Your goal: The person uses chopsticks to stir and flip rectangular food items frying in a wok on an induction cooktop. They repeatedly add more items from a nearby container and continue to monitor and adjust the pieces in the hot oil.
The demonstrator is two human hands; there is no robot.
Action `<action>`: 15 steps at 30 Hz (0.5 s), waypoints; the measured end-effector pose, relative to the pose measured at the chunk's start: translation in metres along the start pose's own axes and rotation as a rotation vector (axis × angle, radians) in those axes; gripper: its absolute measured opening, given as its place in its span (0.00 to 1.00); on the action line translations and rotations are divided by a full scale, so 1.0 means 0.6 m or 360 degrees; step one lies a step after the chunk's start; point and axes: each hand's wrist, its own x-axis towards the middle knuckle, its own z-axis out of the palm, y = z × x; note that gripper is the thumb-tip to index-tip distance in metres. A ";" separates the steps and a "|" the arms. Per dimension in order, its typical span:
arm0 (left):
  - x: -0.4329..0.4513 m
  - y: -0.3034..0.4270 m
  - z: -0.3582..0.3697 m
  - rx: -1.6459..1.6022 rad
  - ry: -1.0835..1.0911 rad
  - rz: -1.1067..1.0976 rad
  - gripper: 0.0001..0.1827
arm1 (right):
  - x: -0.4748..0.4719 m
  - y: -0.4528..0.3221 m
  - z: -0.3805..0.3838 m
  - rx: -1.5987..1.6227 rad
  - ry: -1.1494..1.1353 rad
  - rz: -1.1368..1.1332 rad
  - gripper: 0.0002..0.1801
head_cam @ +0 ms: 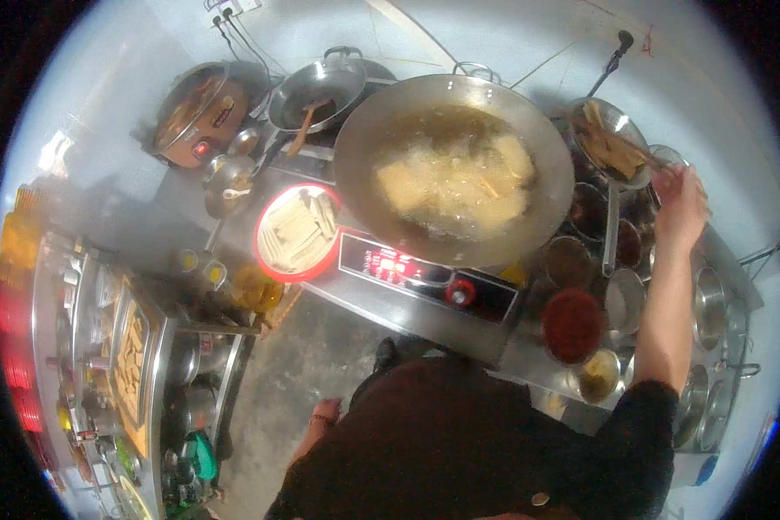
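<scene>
My right hand (681,203), at the right, is shut on long dark chopsticks (624,143), blurred, which reach over a steel strainer (610,255) with a long handle. Browned fried strips (614,156) lie in the strainer. To its left a large wok (357,214) holds bubbling oil with several pale yellow pieces (403,185) frying in it. My left hand (327,409) hangs low beside my body, over the floor; its fingers are mostly hidden. A red-rimmed basin (260,260) of pale flat strips (296,231) stands left of the wok.
An induction cooker panel (429,276) glows at the wok's front. Farther left are a small wok (283,107) with a wooden-handled tool, ladles (227,185) and a large cooker (198,117). Seasoning bowls (573,326) crowd the right. A steel shelf rack (162,344) stands at lower left.
</scene>
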 end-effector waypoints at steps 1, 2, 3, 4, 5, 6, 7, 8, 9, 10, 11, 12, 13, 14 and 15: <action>0.018 -0.002 -0.019 -0.0013 -0.0055 -0.0051 0.13 | -0.047 -0.011 0.006 -0.0030 -0.0045 0.0031 0.14; 0.037 -0.007 -0.043 -0.0026 -0.0099 -0.0075 0.13 | -0.092 -0.024 0.011 -0.0067 -0.0078 0.0053 0.14; 0.056 -0.017 -0.069 0.0023 -0.0138 -0.0002 0.15 | -0.136 -0.038 0.015 -0.0112 -0.0105 0.0071 0.14; 0.076 -0.028 -0.092 0.0059 -0.0160 0.0087 0.16 | -0.178 -0.046 0.024 -0.0089 -0.0166 0.0098 0.15; 0.095 -0.034 -0.106 0.0102 -0.0194 0.0163 0.17 | -0.219 -0.049 0.038 -0.0061 -0.0239 0.0123 0.15; 0.113 -0.040 -0.115 -0.0326 -0.0171 -0.0130 0.18 | -0.255 -0.050 0.055 -0.0193 -0.0250 0.0139 0.14; 0.130 -0.047 -0.120 -0.0739 -0.0167 -0.0441 0.19 | -0.290 -0.050 0.075 -0.0247 -0.0190 0.0245 0.13; 0.142 -0.056 -0.121 -0.1153 -0.0175 -0.0760 0.20 | -0.329 -0.049 0.095 -0.0256 -0.0430 0.0077 0.10; 0.154 -0.068 -0.122 -0.1121 -0.0173 -0.0720 0.21 | -0.363 -0.048 0.116 -0.0145 -0.0580 0.0023 0.08; 0.172 -0.083 -0.128 -0.1092 -0.0178 -0.0678 0.21 | -0.387 -0.049 0.137 -0.0335 -0.0758 -0.0193 0.07; 0.187 -0.098 -0.134 -0.1043 -0.0208 -0.0669 0.22 | -0.407 -0.050 0.158 -0.0446 -0.0928 -0.0381 0.09; 0.196 -0.110 -0.136 -0.1056 -0.0245 -0.0732 0.20 | -0.416 -0.050 0.178 -0.0640 -0.1082 -0.0646 0.11; 0.201 -0.123 -0.141 -0.0682 -0.0221 -0.0388 0.19 | -0.418 -0.047 0.200 -0.0851 -0.1247 -0.0849 0.13; 0.203 -0.139 -0.149 -0.0306 -0.0213 -0.0078 0.19 | -0.426 -0.034 0.226 -0.0832 -0.1247 -0.1016 0.13; 0.204 -0.150 -0.156 0.0071 -0.0187 0.0229 0.19 | -0.436 -0.019 0.251 -0.0868 -0.1255 -0.1124 0.14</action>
